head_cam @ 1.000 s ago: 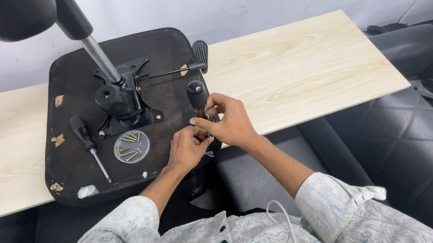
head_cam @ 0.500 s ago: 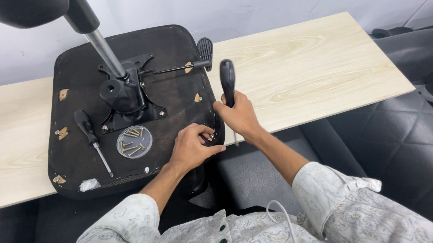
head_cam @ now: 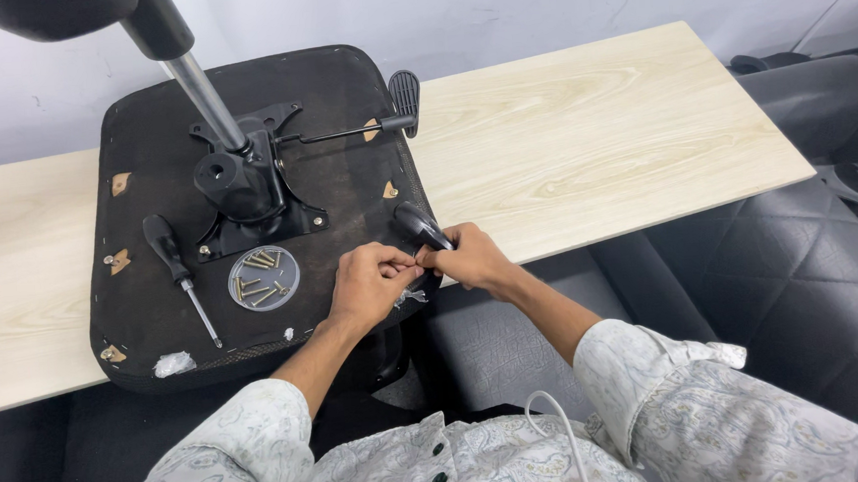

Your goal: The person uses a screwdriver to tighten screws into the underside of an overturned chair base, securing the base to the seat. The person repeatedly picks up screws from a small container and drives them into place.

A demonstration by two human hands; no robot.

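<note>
Both hands meet at near edge of upturned chair seat [head_cam: 347, 191]: right hand [head_cam: 468, 260] fingers wrapped round black screwdriver [head_cam: 420, 224], left hand [head_cam: 370, 280] fingers pinched at its tip; pinched item unclear.

Workshop: upturned chair seat [head_cam: 247, 183], screwdriver [head_cam: 177, 266], screws [head_cam: 262, 276].

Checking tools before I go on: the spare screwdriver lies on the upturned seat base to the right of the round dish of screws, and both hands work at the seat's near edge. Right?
Not quite. The head view shows the spare screwdriver lying to the left of the round dish of screws, not the right. The rest holds: it lies on the upturned seat base, and the left hand and right hand work at its near edge.
</note>
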